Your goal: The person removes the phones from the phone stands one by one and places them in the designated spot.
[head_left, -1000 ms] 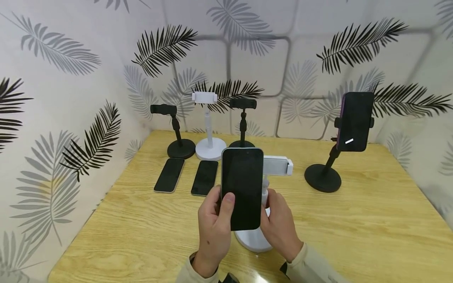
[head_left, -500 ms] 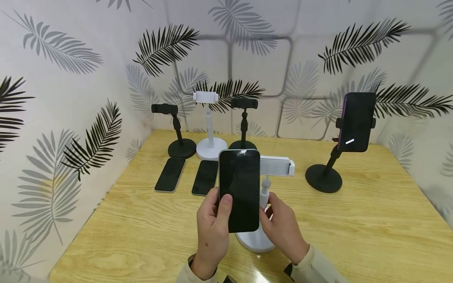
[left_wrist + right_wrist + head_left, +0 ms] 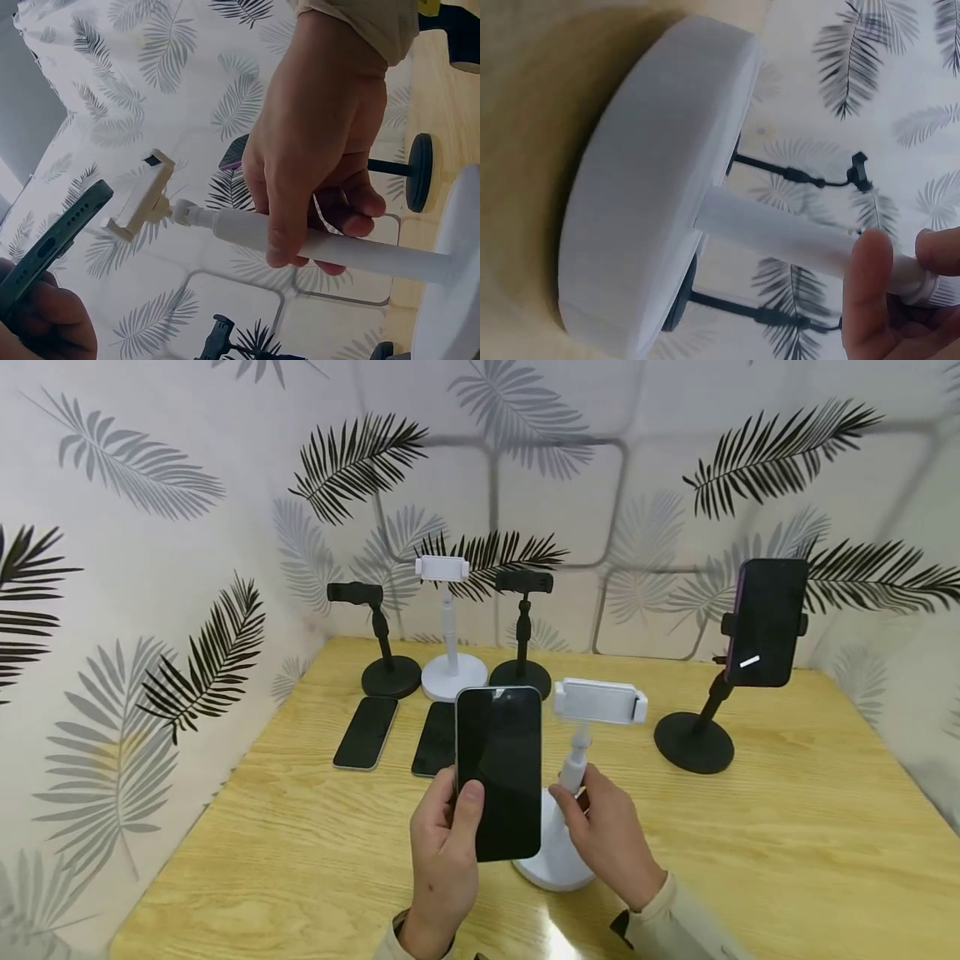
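Upright in my left hand [image 3: 444, 864] is a smartphone [image 3: 501, 760], its dark screen facing me and my thumb lying on the lower left of the screen. My right hand [image 3: 613, 839] pinches the post of a white phone stand [image 3: 600, 702] just right of the phone. The stand's clamp is free of any phone, and the phone covers part of its round base. In the left wrist view, the phone's edge [image 3: 52, 244] is apart from the clamp [image 3: 142, 199]. Fingers and thumb wrap the post [image 3: 780, 229] in the right wrist view.
Two phones [image 3: 366, 732] [image 3: 435, 739] lie on the wooden table [image 3: 285, 843] at left. Behind stand a black stand [image 3: 390, 675], a white one [image 3: 453, 675] and another black one [image 3: 522, 677]. At right, a black stand [image 3: 693, 742] holds a purple-edged phone [image 3: 768, 622].
The phone in my left hand has moved left and slightly down, uncovering the stand's clamp. My right hand has shifted right on the post, and the stand's top has moved right.
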The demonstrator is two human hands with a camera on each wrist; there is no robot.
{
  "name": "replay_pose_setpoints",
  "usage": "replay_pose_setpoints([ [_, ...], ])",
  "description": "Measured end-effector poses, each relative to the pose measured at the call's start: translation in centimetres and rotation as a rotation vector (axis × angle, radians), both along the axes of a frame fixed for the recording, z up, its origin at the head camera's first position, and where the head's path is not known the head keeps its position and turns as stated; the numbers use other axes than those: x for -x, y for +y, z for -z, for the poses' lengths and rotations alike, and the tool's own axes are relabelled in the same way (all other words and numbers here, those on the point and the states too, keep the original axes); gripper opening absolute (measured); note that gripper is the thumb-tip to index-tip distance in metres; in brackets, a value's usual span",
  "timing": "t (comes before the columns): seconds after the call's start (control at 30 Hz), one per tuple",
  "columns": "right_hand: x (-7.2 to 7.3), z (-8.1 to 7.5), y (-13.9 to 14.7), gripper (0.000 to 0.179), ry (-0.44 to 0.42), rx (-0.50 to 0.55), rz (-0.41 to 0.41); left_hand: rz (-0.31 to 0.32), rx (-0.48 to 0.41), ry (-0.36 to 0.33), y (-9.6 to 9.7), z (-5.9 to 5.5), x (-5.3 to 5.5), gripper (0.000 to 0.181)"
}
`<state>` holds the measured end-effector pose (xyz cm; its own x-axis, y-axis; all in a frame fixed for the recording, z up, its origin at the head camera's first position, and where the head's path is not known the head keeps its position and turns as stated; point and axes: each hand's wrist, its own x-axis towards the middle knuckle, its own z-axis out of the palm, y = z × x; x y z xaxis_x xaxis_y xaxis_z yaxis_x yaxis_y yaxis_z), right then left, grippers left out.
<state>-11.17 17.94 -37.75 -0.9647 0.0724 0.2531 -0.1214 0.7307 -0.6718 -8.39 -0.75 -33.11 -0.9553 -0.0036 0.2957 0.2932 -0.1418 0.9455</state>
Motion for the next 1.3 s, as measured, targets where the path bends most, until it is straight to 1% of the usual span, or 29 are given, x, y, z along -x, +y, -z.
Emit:
replay_pose_setpoints([
  [0.1, 0.9, -0.6, 1.2, 0.018, 0.035, 0.012, 0.017, -0.019, 0.031, 0.026, -0.1, 0.2, 0.1, 0.024],
  [0.2, 2.2, -1.3, 2.3, 0.022, 0.06, 0.009, 0.033, -0.024, 0.031, 0.045, -0.2, 0.4, 0.2, 0.024],
  [0.33, 4.2, -1.5, 3.9, 0.026, 0.055, -0.013, 0.055, -0.01, 0.016, 0.019, -0.1, 0.7, 0.2, 0.025],
  [0.47, 5.8, -1.4, 5.5, 0.032, 0.02, -0.049, 0.081, -0.001, 0.02, -0.02, 0.1, 1.0, 0.2, 0.025],
  [0.63, 7.3, -1.2, 7.0, 0.039, -0.025, -0.07, 0.101, -0.006, 0.023, -0.014, 0.2, 1.2, 0.3, 0.024],
  [0.8, 8.6, -0.3, 8.0, 0.041, -0.061, -0.07, 0.092, 0.017, 0.004, -0.029, 0.3, 1.4, 0.3, 0.026],
  [0.9, 9.6, 0.3, 8.3, 0.042, -0.062, -0.074, 0.095, 0.026, -0.002, -0.033, 0.4, 1.5, 0.3, 0.026],
  [1.07, 11.2, 0.9, 8.3, 0.043, -0.037, -0.085, 0.092, 0.007, 0.006, -0.044, 0.5, 1.8, 0.3, 0.026],
  [1.13, 11.9, 1.0, 8.2, 0.043, -0.043, -0.076, 0.088, 0.005, 0.012, -0.061, 0.5, 1.9, 0.2, 0.026],
  [1.3, 13.5, 0.6, 8.4, 0.044, -0.087, -0.046, 0.085, 0.028, 0.006, -0.108, 0.6, 2.3, 0.2, 0.028],
])
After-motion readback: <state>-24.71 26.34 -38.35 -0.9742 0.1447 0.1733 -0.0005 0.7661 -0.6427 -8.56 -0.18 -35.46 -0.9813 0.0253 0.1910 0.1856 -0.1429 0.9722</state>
